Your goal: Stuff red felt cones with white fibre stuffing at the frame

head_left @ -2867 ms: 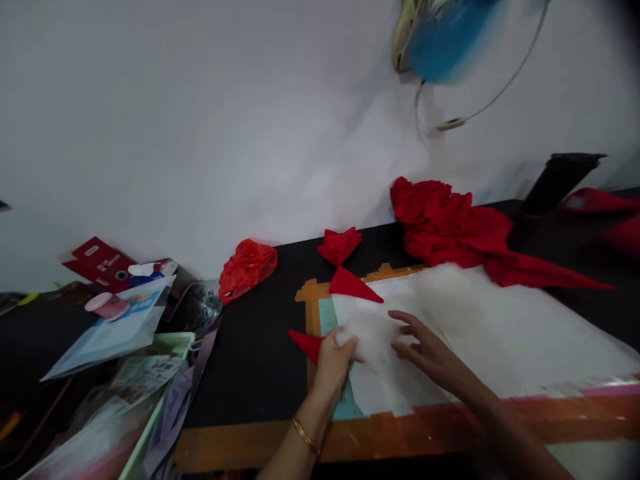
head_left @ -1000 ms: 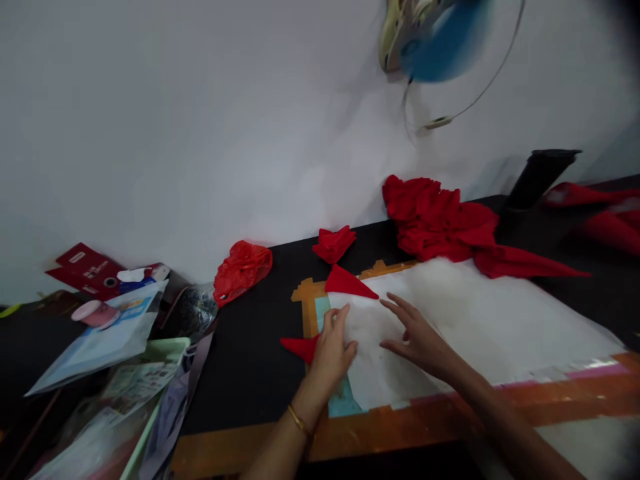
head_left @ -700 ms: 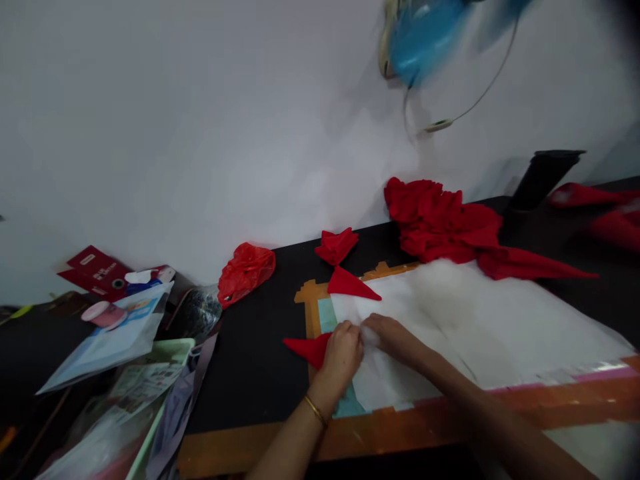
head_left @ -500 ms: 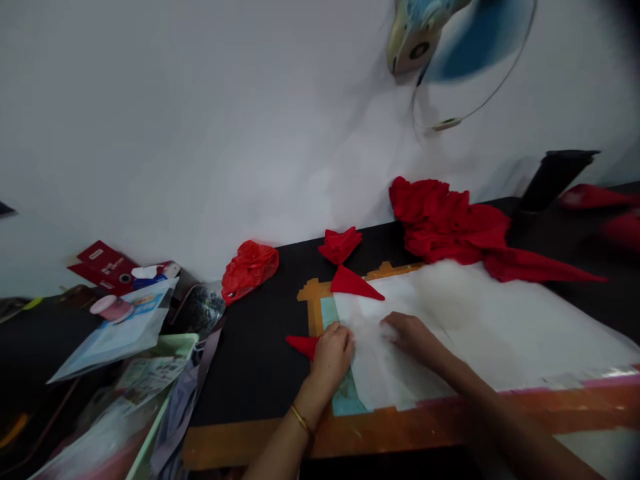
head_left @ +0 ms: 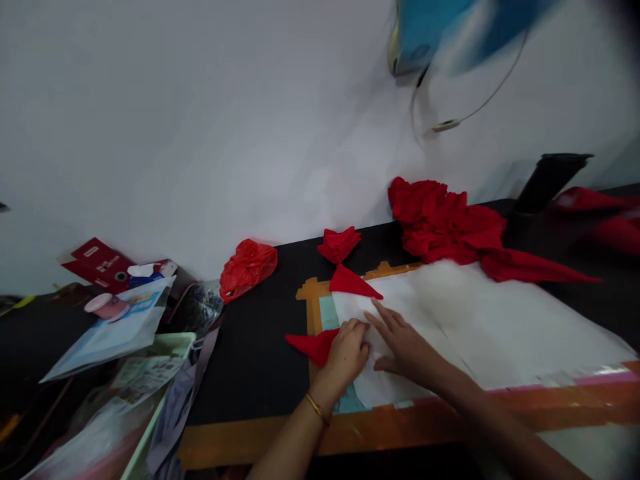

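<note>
Red cone (head_left: 313,345) in left hand (head_left: 347,353), lower centre of frame; right hand (head_left: 407,347) now close beside, fingers spread.
Change: right hand shifts left, loosens from earlier pinch. Left grip wraps cone's wide end, details hidden; right grip wide, nothing visible in it. Both hands seem busy at that end; white fluff (head_left: 445,293) right of centre.

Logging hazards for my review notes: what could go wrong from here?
The loose white fluff lies uncovered on the white sheet; a draught from the blurred blue fan might scatter it. The right hand is close to the farther red pointed piece and might nudge it. The pink spool, sitting on a packet, could roll off.
</note>
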{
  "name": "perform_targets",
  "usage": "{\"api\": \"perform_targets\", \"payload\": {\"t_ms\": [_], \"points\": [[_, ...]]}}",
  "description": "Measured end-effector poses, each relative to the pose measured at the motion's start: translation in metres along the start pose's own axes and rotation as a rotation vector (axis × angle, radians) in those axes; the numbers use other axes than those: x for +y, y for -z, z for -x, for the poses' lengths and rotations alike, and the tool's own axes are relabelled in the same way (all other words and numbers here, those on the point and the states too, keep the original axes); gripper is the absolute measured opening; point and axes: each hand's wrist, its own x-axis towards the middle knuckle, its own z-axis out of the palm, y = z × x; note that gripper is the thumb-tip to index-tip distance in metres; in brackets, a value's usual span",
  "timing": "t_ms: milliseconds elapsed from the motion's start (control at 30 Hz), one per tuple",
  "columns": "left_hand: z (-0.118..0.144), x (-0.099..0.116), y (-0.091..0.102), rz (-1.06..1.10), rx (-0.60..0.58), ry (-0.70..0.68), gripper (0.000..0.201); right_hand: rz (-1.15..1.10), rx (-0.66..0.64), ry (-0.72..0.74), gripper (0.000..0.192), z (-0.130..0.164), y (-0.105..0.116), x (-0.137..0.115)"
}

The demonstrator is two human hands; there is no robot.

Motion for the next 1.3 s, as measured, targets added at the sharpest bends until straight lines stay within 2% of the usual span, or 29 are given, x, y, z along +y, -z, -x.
{"api": "perform_targets", "payload": {"t_ms": [100,167,233,333,433,533,600,700,767,867,967,1067,1167,1233,1300], "points": [[0.005,0.003,0.007,0.024,-0.073,-0.126,0.041,0.081,-0.049,-0.014,0.086,-0.011,-0.019,-0.007],[0.017,0.0,0.018,0.052,-0.06,-0.181,0.038,0.102,-0.061,0.004,0.067,-0.014,-0.022,-0.006],[0.035,-0.006,0.03,0.048,0.041,-0.161,0.032,0.084,-0.094,0.027,0.042,-0.012,-0.02,-0.002],[0.064,-0.016,0.042,-0.071,0.273,0.025,0.026,-0.024,-0.101,-0.013,0.021,-0.005,-0.014,0.001],[0.081,-0.016,0.037,-0.202,0.373,0.167,0.038,-0.255,0.026,-0.123,0.021,0.0,-0.01,-0.003],[0.082,-0.008,0.023,-0.351,0.338,0.212,0.051,-0.503,0.117,-0.263,0.029,-0.002,-0.004,-0.015],[0.079,-0.004,0.016,-0.462,0.281,0.221,0.045,-0.637,0.089,-0.373,0.035,-0.004,0.0,-0.025],[0.076,-0.006,0.016,-0.558,0.223,0.21,0.023,-0.814,-0.013,-0.506,0.042,-0.002,0.007,-0.038],[0.076,-0.01,0.02,-0.494,0.271,0.202,0.017,-0.949,-0.061,-0.535,0.041,0.001,0.009,-0.046],[0.077,-0.015,0.026,-0.196,0.43,0.21,0.012,-1.172,-0.149,-0.481,0.037,0.002,0.005,-0.06],[0.078,-0.013,0.026,0.05,0.522,0.149,0.012,-1.198,-0.158,-0.384,0.03,-0.005,-0.007,-0.075],[0.08,-0.006,0.023,0.146,0.546,0.055,0.015,-1.086,-0.046,-0.336,0.022,-0.018,-0.022,-0.084],[0.082,0.0,0.019,0.147,0.534,-0.002,0.014,-1.101,-0.036,-0.323,0.023,-0.027,-0.029,-0.088],[0.085,0.001,0.017,0.13,0.509,-0.038,0.015,-1.218,-0.032,-0.344,0.019,-0.028,-0.026,-0.09],[0.091,0.001,0.015,0.144,0.471,-0.066,0.016,-1.5,-0.003,-0.445,0.019,-0.027,-0.02,-0.094]]}}
